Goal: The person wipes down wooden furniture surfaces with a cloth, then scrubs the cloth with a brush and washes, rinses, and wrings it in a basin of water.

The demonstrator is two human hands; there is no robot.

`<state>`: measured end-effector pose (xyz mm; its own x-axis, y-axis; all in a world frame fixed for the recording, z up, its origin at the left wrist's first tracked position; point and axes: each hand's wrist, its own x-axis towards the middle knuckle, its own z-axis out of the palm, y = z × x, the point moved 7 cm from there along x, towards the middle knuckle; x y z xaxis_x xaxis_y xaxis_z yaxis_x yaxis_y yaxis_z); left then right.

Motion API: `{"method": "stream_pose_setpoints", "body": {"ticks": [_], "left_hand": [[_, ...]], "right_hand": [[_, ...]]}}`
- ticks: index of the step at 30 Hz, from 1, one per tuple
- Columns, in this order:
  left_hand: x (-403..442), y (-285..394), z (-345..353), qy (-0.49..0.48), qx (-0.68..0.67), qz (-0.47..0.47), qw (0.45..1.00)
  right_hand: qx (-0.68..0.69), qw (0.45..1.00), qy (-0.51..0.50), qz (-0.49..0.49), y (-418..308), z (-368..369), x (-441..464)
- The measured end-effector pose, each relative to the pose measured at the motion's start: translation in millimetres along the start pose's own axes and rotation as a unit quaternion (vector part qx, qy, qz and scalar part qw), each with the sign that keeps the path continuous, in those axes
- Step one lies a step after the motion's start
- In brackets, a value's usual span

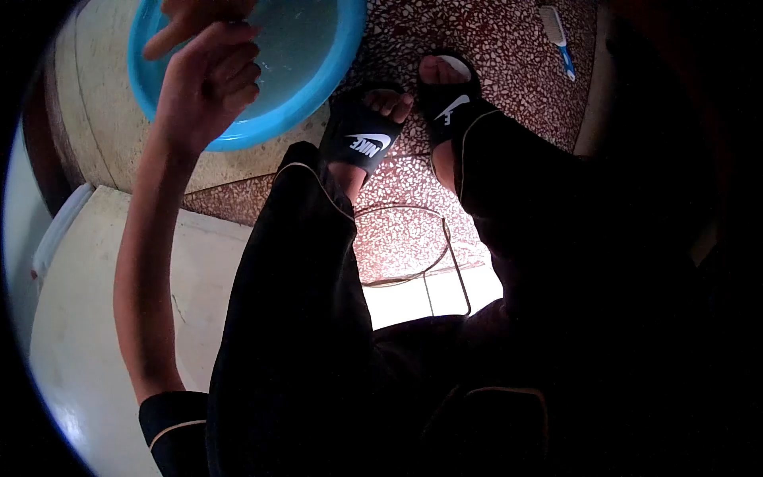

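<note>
My left hand reaches up from the left side over a round blue basin that holds cloudy water. Its fingers are curled closed, and what they hold, if anything, is hidden. Just above it, touching or overlapping it, is a second hand, cut by the top edge. One finger of that hand points to the left. Its arm is out of frame, so I cannot tell whether it is my right hand.
My feet in black slides stand on a speckled floor beside the basin. A brush with a blue-and-white handle lies at upper right. Between my legs is a thin wire ring stand. A pale slab lies at left.
</note>
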<state>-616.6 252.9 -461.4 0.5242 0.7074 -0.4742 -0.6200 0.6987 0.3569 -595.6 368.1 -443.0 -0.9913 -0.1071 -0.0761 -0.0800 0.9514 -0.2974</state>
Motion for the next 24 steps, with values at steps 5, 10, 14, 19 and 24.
{"method": "stream_pose_setpoints", "body": {"ticks": [5, 10, 14, 19, 24], "left_hand": [[-7, 1, 7, 0.038, -0.036, 0.024, 0.998], [-7, 3, 15, -0.012, -0.072, 0.030, 0.997], [-4, 6, 8, 0.006, -0.040, 0.042, 0.998], [-5, 7, -12, 0.108, 0.129, 0.010, 0.986], [15, -13, -19, 0.102, 0.121, 0.001, 0.987]], "right_hand": [[-0.003, 1.000, 0.007, 0.000, -2, -3, -5], [-0.003, 1.000, 0.012, -0.005, -4, -3, -7], [-0.001, 1.000, 0.015, -0.004, -5, -5, -6], [-0.003, 1.000, 0.014, -0.013, -8, -2, -7], [-0.007, 0.999, 0.010, -0.032, -16, 3, -7]]}}
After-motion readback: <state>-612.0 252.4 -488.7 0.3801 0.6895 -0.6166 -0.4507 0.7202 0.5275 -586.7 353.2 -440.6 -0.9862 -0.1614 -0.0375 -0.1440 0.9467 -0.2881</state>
